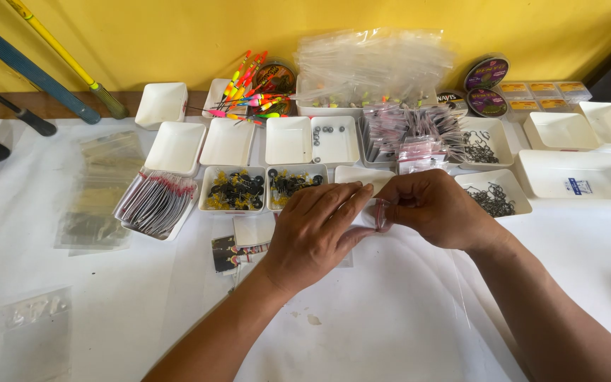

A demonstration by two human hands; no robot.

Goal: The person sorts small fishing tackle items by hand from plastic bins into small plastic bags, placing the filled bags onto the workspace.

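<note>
- Pinching a small clear plastic bag point(382, 214) between them, the left hand point(314, 233) and right hand point(436, 209) meet above the white-covered bench point(107, 311).
- Left hand: fingers stretched flat and close together, their tips laid against the bag's glossy film.
- Right hand: fingers curled shut on the bag's other edge; what is inside the bag cannot be told.
- Just beyond the bag lies a shallow square white plastic tray point(362, 174), partly hidden by the fingers.
- Left of that tray sit two square white trays of black-and-yellow beads point(235, 189), knobbly and shiny.
- Right of the bag, a white tray of dark wire hooks point(493, 199) holds a tangled, thin heap.
- Farther from the bag, toward the yellow wall point(178, 35), a loose pile of clear crinkled plastic bags point(373, 64) rises over more trays.
- Left of that pile, slim bright floats in red, yellow and green point(249, 88) lie fanned out.
- Well left of the bag, a tray of thin red-tipped packets point(155, 201) lies stacked in a slanting row.
</note>
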